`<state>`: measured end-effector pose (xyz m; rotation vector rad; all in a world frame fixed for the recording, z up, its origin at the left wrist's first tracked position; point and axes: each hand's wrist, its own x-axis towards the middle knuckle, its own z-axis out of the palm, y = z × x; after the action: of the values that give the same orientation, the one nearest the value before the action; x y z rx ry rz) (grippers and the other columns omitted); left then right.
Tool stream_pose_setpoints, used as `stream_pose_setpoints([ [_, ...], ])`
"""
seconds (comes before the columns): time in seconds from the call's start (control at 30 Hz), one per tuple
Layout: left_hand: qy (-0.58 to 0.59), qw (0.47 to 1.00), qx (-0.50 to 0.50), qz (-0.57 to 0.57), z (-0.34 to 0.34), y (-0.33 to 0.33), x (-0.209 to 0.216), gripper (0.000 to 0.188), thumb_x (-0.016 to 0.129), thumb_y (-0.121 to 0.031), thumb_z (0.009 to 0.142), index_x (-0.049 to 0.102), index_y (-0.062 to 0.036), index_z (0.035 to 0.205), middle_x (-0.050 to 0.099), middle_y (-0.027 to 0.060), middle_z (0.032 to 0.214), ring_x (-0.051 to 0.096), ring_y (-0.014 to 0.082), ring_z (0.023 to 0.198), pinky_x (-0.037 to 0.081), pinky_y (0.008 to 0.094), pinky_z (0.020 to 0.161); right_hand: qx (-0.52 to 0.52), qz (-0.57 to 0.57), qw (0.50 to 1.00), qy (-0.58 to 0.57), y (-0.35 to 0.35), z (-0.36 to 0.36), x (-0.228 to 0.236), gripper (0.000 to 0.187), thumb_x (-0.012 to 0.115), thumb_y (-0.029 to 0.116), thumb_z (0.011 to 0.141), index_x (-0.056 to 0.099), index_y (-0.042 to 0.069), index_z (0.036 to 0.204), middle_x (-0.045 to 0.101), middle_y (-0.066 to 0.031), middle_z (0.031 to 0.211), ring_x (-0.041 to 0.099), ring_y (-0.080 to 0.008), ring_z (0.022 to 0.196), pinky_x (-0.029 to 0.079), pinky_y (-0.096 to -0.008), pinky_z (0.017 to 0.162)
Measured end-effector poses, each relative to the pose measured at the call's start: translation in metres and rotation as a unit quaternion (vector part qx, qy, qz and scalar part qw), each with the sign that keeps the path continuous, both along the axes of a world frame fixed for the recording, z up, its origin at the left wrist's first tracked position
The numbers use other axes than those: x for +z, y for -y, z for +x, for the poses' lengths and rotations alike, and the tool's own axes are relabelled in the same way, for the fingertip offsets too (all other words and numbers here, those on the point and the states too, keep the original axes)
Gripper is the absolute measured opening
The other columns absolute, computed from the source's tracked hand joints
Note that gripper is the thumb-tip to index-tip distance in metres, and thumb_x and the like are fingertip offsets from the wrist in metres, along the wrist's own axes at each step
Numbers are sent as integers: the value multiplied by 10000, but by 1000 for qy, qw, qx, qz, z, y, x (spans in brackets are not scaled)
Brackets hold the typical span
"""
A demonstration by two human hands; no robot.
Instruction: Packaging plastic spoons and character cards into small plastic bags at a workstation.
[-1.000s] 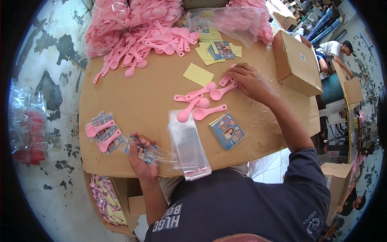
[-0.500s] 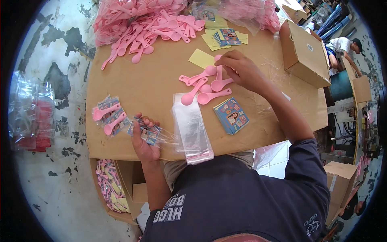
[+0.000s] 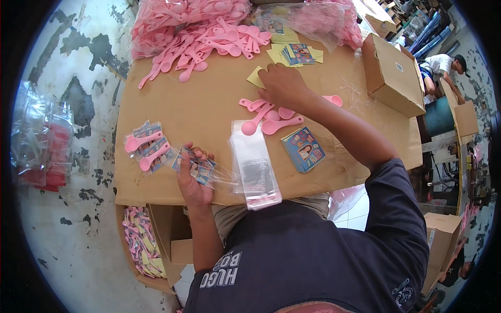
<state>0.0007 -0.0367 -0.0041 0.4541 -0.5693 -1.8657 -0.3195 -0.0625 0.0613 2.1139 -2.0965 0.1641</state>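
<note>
From up here I see my left hand (image 3: 194,180) near the tabletop's (image 3: 209,112) near edge, fingers curled around a clear sleeve (image 3: 201,168) that holds a printed picture card. Just to its left, toward the left edge, lie filled sleeves (image 3: 147,146), each with a pink spoon and a card inside. My right hand (image 3: 282,84) reaches to the middle of the tabletop, palm down and fingers spread flat, pressing on a yellow slip (image 3: 255,77); I cannot tell whether it has pinched it. Touching that hand on its near side is a small cluster of loose pink spoons (image 3: 269,116). A stack of empty clear sleeves (image 3: 254,164) hangs over the near edge, and a stack of picture cards (image 3: 303,148) sits just right of it. Along the far edge, an open clear bag (image 3: 172,21) spills a heap of pink spoons. A closed cardboard box (image 3: 391,75) stands at the right edge. Below the near-left corner, an open carton (image 3: 172,237) holds more filled packets.
</note>
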Motion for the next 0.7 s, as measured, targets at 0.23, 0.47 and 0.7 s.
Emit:
stream_pose_setpoints([
  [0.23, -1, 1000, -3, 4, 0, 0, 3, 297, 572, -240, 1054, 541, -23, 1254, 603, 62, 946, 596, 170, 907, 506, 379, 951, 7, -41, 999, 7, 21, 8, -6, 216, 654, 163, 839, 639, 33, 1011, 711, -149, 822, 722, -323, 791, 557, -442, 619],
  [0.47, 1, 1000, -11, 12, 1, 0, 2, 273, 571, -231, 1053, 560, -42, 1250, 606, 51, 948, 607, 154, 917, 508, 377, 968, -81, -117, 967, 210, 18, -33, 14, 324, 679, 194, 859, 646, 43, 1144, 705, -144, 795, 686, -305, 710, 534, -443, 657],
  [0.7, 12, 1000, 2, 17, -2, 1, 5, 290, 596, -222, 1041, 557, -20, 1245, 609, 67, 950, 609, 160, 886, 524, 398, 935, -103, -260, 911, 303, 21, -141, 6, 307, 668, 185, 865, 696, 24, 1124, 714, -131, 791, 683, -170, 700, 526, -357, 658],
])
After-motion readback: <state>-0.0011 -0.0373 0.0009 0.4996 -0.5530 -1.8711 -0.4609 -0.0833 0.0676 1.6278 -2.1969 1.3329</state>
